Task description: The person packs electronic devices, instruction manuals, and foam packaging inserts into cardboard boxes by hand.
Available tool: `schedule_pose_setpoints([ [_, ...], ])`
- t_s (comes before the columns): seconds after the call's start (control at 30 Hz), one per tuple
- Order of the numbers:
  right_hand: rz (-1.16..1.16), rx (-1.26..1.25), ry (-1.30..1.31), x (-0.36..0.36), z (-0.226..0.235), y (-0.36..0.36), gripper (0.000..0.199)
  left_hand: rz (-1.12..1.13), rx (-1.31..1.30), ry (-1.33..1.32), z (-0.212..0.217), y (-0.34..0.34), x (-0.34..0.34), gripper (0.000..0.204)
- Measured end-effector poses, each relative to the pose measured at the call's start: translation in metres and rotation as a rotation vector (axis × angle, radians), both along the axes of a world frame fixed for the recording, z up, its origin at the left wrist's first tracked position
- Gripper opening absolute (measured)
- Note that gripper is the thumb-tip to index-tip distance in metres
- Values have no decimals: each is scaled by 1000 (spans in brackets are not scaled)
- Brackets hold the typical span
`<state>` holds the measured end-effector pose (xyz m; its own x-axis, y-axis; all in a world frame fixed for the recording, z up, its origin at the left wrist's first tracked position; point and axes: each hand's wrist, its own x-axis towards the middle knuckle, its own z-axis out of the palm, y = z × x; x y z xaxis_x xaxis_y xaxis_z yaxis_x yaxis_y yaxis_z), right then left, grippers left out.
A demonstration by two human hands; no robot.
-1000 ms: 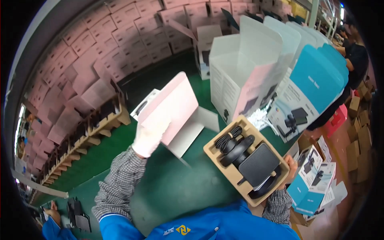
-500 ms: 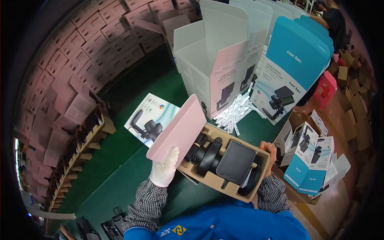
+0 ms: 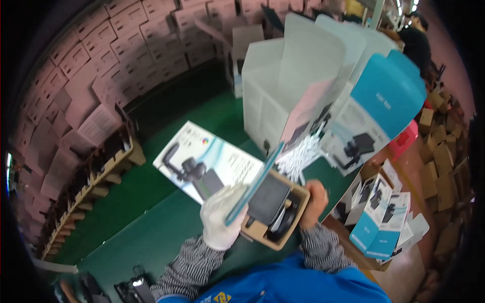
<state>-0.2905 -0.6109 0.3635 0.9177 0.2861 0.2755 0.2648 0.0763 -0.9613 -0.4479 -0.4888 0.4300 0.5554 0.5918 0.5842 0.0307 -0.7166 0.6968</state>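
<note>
A white printed box (image 3: 230,151) with a microphone picture lies slanted on the green table. Its end flap (image 3: 255,184) stands up nearly edge-on, showing teal. My left hand (image 3: 222,217), in a white glove, grips the box at its near edge beside the flap. My bare right hand (image 3: 314,202) holds the outer end of a brown cardboard tray (image 3: 304,198). In the tray sit a black mesh-faced microphone (image 3: 269,201) and a dark curved part (image 3: 287,222). The tray's left portion is out of sight behind the flap, apparently inside the box.
A pile of small white strips (image 3: 303,156) lies beyond the tray. Open white cartons (image 3: 268,96) and teal-topped cartons (image 3: 384,96) stand behind it. At the right, a carton (image 3: 343,222) holds folded boxes. Black devices (image 3: 136,288) lie at the lower left. Another person (image 3: 414,43) is far right.
The tray has slid left toward the box, hiding the cable and round part. The flap has swung from its pink face to edge-on. My right hand moved left with the tray.
</note>
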Motion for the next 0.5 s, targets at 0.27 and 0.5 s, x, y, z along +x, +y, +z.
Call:
schedule_pose_setpoints([
  [0.27,416,188,42,-124,64,43,16,-63,49,-53,75,39,-51,26],
  [0.5,695,120,424,-140,99,89,14,-89,-29,32,125,33,-80,24],
])
